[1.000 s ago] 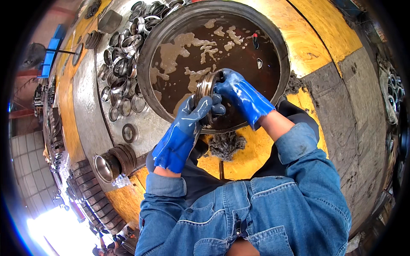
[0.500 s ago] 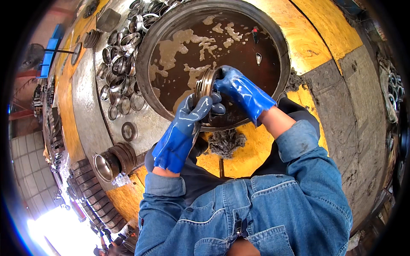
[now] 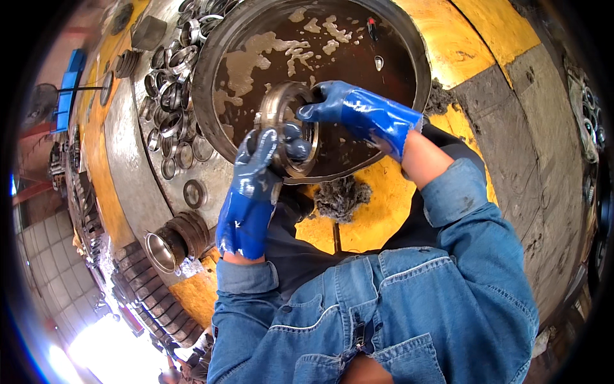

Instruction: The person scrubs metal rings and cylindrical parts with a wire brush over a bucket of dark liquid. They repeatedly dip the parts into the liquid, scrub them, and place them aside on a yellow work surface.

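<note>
My left hand [image 3: 253, 168], in a wet blue rubber glove, is wrapped round a thick, grooved metal ring [image 3: 275, 105], with its fingers through the opening. It may be several rings stacked together; I cannot tell. My right hand [image 3: 348, 110], gloved the same way, closes at the ring's upper right edge, and its fingertips are partly hidden there. Both hands hold the ring above the near side of a round, dark basin [image 3: 210, 105]. Murky brown liquid [image 3: 332, 70] with patches of pale scum fills the basin.
Many loose metal rings [image 3: 171, 96] lie heaped left of the basin. A single flat ring [image 3: 194, 193] and a stack of brown rings [image 3: 187, 230] are nearer me. A small red-tipped object [image 3: 372, 29] shows in the basin. A dark fibrous wad [image 3: 342, 198] lies between my legs.
The ring has turned, so its opening now shows more, and it sits slightly further left. My right hand has shifted along its rim. The whole view has shifted a little.
</note>
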Demonstrator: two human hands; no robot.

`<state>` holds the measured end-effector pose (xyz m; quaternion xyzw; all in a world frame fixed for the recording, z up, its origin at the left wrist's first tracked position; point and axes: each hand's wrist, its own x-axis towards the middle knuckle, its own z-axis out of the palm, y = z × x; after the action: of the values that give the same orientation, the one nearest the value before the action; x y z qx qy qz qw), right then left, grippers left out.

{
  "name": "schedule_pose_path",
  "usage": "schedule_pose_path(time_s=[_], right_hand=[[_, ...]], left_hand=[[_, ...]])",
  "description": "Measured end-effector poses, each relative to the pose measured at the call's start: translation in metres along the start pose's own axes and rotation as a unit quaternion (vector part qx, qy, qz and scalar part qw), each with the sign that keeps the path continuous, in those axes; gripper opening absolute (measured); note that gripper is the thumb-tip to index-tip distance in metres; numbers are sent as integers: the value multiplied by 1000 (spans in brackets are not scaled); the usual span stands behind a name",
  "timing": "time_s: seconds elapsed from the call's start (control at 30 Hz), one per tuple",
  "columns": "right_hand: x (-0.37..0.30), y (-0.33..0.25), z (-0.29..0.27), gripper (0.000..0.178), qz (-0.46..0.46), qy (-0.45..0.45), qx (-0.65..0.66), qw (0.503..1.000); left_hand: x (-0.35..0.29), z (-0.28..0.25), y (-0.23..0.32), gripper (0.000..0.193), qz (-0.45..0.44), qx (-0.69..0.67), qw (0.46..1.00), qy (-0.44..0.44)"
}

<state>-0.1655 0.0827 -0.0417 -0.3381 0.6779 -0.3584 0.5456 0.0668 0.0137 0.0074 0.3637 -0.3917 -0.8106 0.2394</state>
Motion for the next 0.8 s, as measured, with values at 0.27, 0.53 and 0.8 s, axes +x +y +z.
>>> schedule_pose_path(time_s=[0.27, 0.53, 0.8], right_hand=[[-21, 12, -14, 52, 46, 80, -191, 977], [-19, 19, -22, 51, 85, 128, -307, 939], [-30, 23, -79, 81, 160, 269, -291, 904]], left_hand=[[8, -17, 2, 37, -97, -131, 984, -76], [19, -19, -5, 52, -123, -124, 983, -51], [28, -16, -3, 49, -107, -82, 991, 1]])
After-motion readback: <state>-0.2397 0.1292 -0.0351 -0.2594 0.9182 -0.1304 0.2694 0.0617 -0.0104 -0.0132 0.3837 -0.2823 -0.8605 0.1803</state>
